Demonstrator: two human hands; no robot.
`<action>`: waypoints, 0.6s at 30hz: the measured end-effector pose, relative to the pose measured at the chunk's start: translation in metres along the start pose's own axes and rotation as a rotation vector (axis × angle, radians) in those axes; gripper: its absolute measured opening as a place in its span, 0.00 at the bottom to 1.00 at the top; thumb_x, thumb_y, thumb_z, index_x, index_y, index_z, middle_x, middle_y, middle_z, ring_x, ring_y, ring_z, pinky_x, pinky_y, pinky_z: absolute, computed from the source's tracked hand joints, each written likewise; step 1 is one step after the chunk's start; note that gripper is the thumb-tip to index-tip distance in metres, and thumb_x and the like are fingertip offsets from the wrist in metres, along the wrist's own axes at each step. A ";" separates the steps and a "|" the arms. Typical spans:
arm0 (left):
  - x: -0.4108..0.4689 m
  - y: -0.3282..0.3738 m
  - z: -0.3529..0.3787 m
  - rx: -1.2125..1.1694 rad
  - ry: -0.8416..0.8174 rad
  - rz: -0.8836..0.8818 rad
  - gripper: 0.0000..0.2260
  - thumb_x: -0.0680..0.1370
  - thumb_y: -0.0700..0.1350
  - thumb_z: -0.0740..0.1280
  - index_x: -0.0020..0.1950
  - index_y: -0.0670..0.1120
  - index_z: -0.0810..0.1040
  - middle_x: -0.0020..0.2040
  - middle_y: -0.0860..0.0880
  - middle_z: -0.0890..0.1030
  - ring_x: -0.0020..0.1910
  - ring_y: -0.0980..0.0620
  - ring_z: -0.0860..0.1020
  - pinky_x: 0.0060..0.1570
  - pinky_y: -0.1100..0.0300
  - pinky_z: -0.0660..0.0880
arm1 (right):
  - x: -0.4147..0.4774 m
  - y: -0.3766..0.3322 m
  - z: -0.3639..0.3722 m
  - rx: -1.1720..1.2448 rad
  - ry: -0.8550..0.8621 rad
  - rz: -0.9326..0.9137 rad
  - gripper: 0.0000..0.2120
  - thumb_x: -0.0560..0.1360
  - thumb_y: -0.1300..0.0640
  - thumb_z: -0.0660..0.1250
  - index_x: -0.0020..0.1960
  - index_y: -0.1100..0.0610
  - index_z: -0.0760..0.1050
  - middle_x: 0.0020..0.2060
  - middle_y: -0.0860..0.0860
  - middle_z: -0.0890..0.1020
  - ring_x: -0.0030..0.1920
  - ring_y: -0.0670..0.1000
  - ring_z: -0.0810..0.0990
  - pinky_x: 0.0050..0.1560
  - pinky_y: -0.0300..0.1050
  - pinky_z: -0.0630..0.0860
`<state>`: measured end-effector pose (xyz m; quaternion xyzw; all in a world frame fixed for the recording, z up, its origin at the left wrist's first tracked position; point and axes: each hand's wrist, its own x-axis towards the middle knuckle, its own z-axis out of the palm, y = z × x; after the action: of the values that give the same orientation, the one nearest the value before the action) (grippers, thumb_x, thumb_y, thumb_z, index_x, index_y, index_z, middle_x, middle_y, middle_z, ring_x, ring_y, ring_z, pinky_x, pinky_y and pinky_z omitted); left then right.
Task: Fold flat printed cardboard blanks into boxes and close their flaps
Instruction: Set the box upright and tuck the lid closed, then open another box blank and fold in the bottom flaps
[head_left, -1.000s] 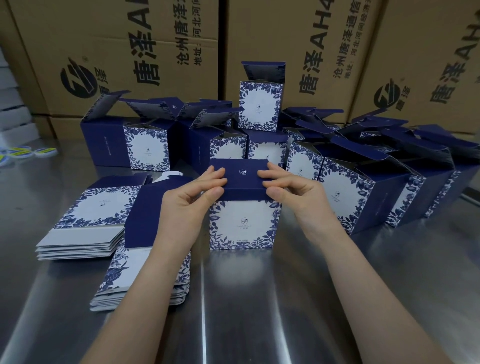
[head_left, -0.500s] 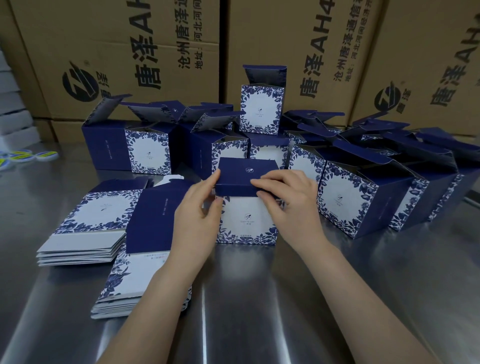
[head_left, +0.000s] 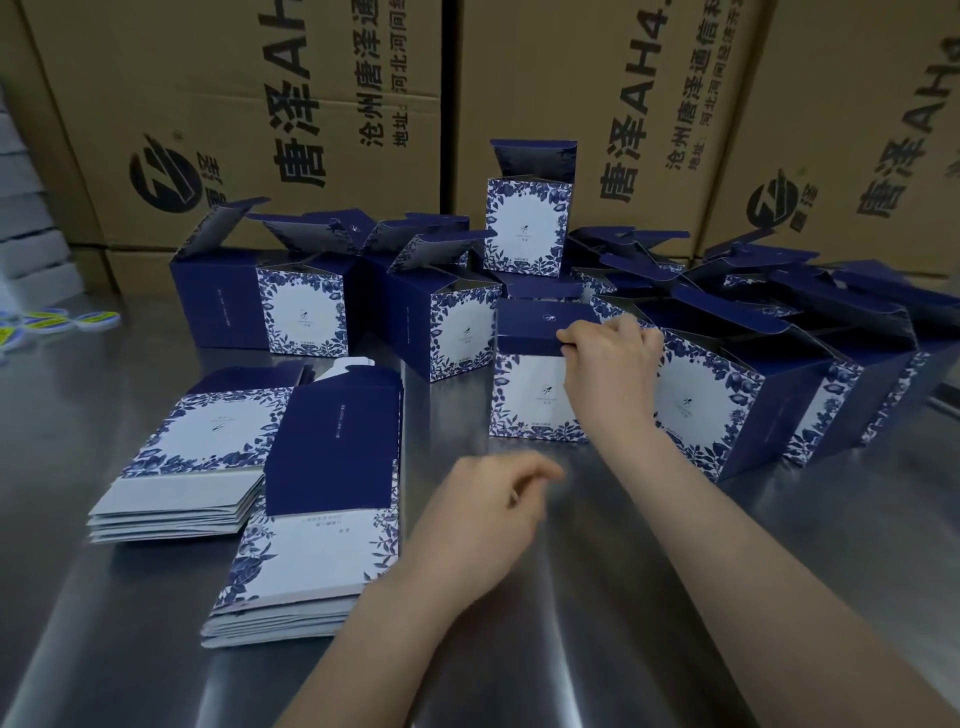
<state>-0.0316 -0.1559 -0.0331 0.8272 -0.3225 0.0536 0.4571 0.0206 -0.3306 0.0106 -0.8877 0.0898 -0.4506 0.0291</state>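
Note:
A closed blue-and-white floral box (head_left: 524, 395) stands upright on the steel table (head_left: 597, 597), among other folded boxes. My right hand (head_left: 608, 364) grips the front edge of its dark blue lid, fingers curled over the rim. My left hand (head_left: 483, 514) hovers low above the table in front of the box, blurred, fingers loosely curled and holding nothing. Two stacks of flat printed blanks lie to the left: a near stack (head_left: 311, 561) and a farther stack (head_left: 197, 467).
Several folded boxes with open top flaps (head_left: 306, 312) (head_left: 753, 405) crowd the back and right of the table; one stands stacked higher (head_left: 527, 228). Large brown shipping cartons (head_left: 260, 104) wall off the rear. Yellow-green items (head_left: 57, 319) lie at the far left edge.
My left hand let go of the box lid and pulled back toward me, down near the table. My right hand stayed on the lid and the box moved slightly farther away.

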 end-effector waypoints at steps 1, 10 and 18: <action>-0.001 0.002 0.003 0.013 -0.051 0.011 0.09 0.78 0.46 0.65 0.53 0.59 0.81 0.37 0.54 0.83 0.32 0.58 0.75 0.43 0.57 0.77 | 0.005 0.002 0.004 -0.036 -0.044 0.006 0.10 0.75 0.68 0.65 0.52 0.59 0.82 0.41 0.54 0.85 0.51 0.59 0.74 0.50 0.48 0.57; -0.006 0.007 0.007 0.123 -0.234 0.014 0.10 0.80 0.48 0.62 0.57 0.57 0.80 0.46 0.55 0.84 0.47 0.53 0.80 0.52 0.55 0.77 | 0.034 0.008 0.015 -0.099 -0.242 0.049 0.11 0.75 0.70 0.59 0.54 0.65 0.76 0.52 0.59 0.79 0.57 0.62 0.72 0.42 0.48 0.63; -0.007 0.009 0.008 0.149 -0.307 -0.026 0.09 0.80 0.50 0.62 0.57 0.56 0.80 0.46 0.54 0.84 0.48 0.51 0.80 0.53 0.54 0.76 | 0.040 0.013 0.014 -0.166 -0.364 0.081 0.06 0.75 0.66 0.60 0.51 0.64 0.71 0.53 0.62 0.78 0.58 0.63 0.73 0.46 0.51 0.67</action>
<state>-0.0446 -0.1622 -0.0339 0.8613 -0.3730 -0.0553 0.3406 0.0532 -0.3514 0.0328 -0.9496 0.1555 -0.2721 -0.0102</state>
